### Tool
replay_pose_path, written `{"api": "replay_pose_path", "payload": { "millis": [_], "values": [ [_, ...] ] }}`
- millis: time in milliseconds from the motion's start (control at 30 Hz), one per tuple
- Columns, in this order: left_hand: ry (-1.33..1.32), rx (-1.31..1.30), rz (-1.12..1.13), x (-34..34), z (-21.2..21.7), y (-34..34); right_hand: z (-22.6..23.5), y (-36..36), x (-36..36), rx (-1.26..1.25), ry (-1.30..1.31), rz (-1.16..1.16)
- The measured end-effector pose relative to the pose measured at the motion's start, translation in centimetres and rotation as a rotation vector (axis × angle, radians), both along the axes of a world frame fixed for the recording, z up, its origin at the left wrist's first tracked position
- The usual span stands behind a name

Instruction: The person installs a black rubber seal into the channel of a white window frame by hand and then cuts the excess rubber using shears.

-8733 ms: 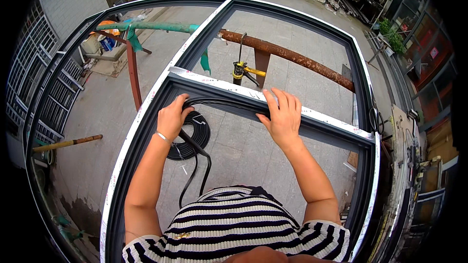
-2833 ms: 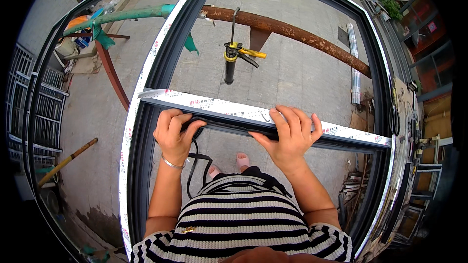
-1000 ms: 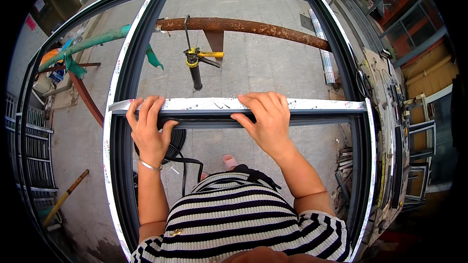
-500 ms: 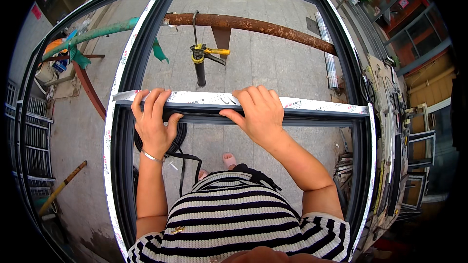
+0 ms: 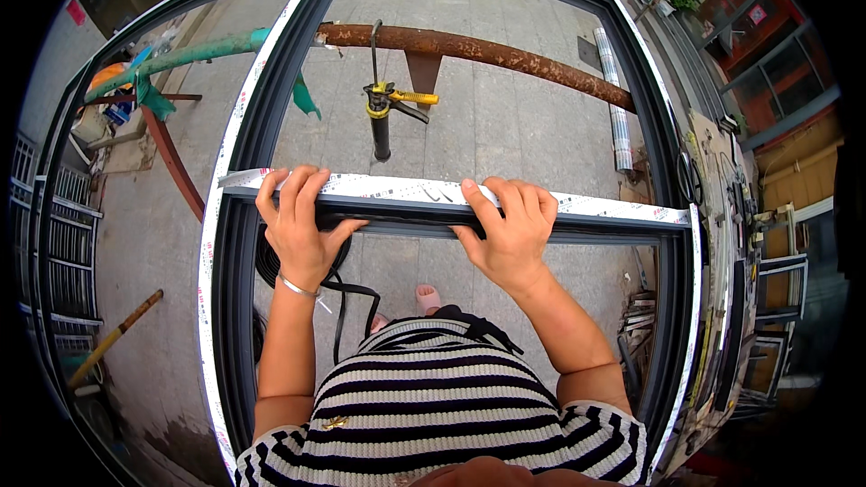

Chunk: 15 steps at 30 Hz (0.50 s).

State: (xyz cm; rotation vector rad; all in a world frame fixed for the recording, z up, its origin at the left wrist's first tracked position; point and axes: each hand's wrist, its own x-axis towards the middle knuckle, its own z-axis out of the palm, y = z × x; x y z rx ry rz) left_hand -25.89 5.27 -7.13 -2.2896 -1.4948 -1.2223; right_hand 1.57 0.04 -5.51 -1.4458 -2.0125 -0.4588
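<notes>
Both hands curl over the crossbar (image 5: 595,209) of the dark window frame (image 5: 236,243): left hand (image 5: 300,227) at its left end, pinching black rubber gasket strip (image 5: 341,293) under it; right hand (image 5: 508,233) mid-bar. Rusty pipe (image 5: 505,52) and clamp (image 5: 386,106) beyond crossbar.

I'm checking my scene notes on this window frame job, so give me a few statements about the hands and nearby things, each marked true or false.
1. Both hands rest on the frame's crossbar. True.
2. The left hand wears a glove. False: it is bare, with a bracelet at the wrist.
3. The right hand holds the yellow-handled tool. False: the tool hangs from the rusty pipe.
4. A black strip hangs below the left hand. True.
</notes>
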Motion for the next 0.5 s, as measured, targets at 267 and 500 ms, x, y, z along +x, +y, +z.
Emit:
{"api": "replay_pose_path", "payload": {
  "millis": [267, 500],
  "values": [
    [-0.044, -0.023, 0.0, 0.7, -0.2, 0.1, -0.4, 0.6, -2.3, 0.005, 0.052, -0.033],
    [0.008, -0.076, -0.04, 2.0, 1.0, -0.3, 0.2, 0.6, -2.9, -0.016, 0.097, -0.056]
  ]
}}
